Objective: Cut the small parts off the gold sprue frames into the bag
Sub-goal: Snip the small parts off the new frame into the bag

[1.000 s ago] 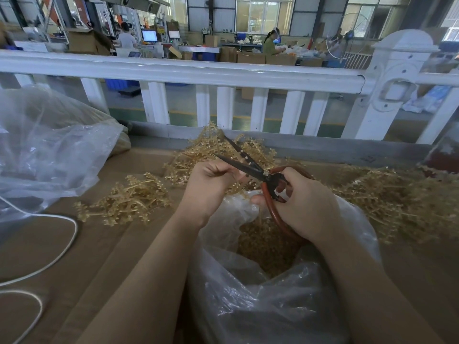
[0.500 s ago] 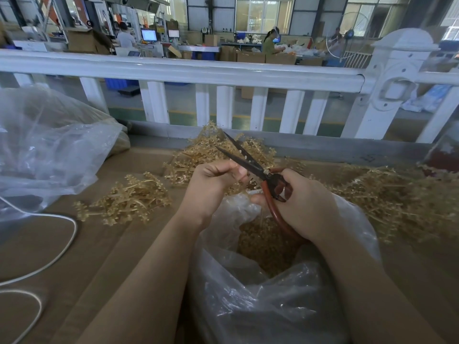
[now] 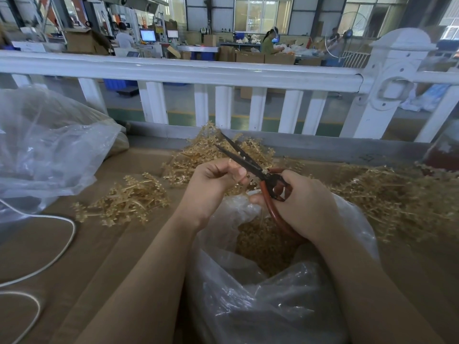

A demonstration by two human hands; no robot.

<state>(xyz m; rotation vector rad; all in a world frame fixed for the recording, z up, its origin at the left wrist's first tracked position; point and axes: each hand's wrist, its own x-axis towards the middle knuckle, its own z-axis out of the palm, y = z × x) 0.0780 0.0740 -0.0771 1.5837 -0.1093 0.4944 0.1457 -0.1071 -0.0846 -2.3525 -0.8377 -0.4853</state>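
Head view: left hand [image 3: 213,180] pinching a sprue frame [image 3: 238,187] over the bag [image 3: 268,247], right hand [image 3: 303,204] gripping open scissors [image 3: 248,162]; bag partly filling, piles of frames [image 3: 397,194] still waiting uncut.

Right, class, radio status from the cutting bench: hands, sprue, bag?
Left hand pinching a gold sprue frame. Right hand gripping scissors, blades open. Bag open below, nothing blocking.

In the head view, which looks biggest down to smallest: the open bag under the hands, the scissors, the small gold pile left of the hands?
1. Open bag, though nearness inflates it.
2. Small gold pile.
3. Scissors, partly hidden, so a close call.
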